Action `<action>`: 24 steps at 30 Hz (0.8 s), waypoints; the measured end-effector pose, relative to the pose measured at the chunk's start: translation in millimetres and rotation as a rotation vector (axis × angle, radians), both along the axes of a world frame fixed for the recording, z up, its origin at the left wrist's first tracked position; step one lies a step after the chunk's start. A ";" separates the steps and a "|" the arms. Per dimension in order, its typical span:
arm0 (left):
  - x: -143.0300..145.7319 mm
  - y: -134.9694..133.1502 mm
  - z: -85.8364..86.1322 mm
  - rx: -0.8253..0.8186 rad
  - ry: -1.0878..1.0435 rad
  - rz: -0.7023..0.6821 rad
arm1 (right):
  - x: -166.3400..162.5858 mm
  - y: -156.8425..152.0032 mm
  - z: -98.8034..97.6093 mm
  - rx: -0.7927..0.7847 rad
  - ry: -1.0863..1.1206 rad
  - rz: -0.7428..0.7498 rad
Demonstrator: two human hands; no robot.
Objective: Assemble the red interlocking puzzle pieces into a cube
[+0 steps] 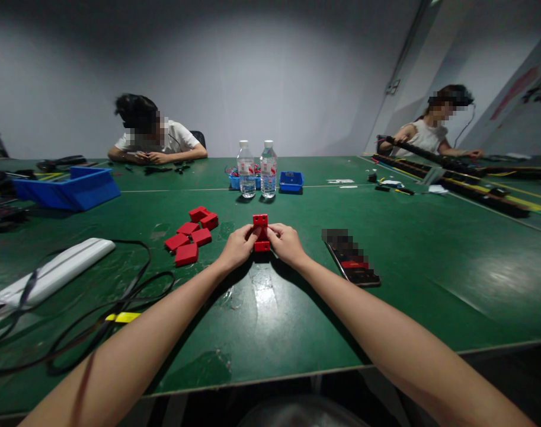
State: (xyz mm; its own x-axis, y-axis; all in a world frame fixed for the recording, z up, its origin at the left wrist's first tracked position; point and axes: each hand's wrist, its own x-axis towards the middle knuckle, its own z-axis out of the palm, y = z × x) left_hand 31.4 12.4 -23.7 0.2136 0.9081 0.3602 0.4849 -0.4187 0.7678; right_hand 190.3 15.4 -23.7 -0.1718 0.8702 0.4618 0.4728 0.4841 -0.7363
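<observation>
Both my hands meet at the middle of the green table [297,320], gripping a small stack of red plastic blocks [260,223]. My left hand [237,246] curls round the stack's left side. Pinching it from the right is my right hand [285,243]. The stack stands upright, its top block showing two square holes. To the left, a loose cluster of several flat red pieces [190,236] lies on the table, apart from my hands.
A phone [352,260] lies right of my hands. Two water bottles [256,169] and small blue bins [291,181] stand behind. A big blue bin [70,187], a white bar [52,273] and black cables [96,314] lie left. Two other people sit at the far side.
</observation>
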 end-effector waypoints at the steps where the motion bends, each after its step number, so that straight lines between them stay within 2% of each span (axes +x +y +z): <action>1: 0.0 0.2 -0.1 -0.002 -0.014 0.000 | -0.1 -0.1 0.1 0.004 0.003 -0.001; 8: 0.7 4.3 -3.1 -0.061 -0.145 0.085 | -2.1 -2.2 0.9 -0.045 0.031 0.056; 14: -1.0 10.5 -4.3 -0.205 -0.516 0.269 | -4.6 -5.3 -1.4 -0.093 0.103 0.156; 17: -2.9 13.6 -5.4 -0.258 -0.613 0.291 | -5.0 -8.8 -0.6 -0.104 0.097 0.254; 20: -4.5 14.6 -7.1 -0.239 -0.564 0.252 | -4.5 -11.5 1.1 -0.079 0.066 0.308; 24: -5.7 12.9 -8.7 -0.144 -0.315 0.230 | -3.4 -11.8 1.5 -0.020 0.028 0.310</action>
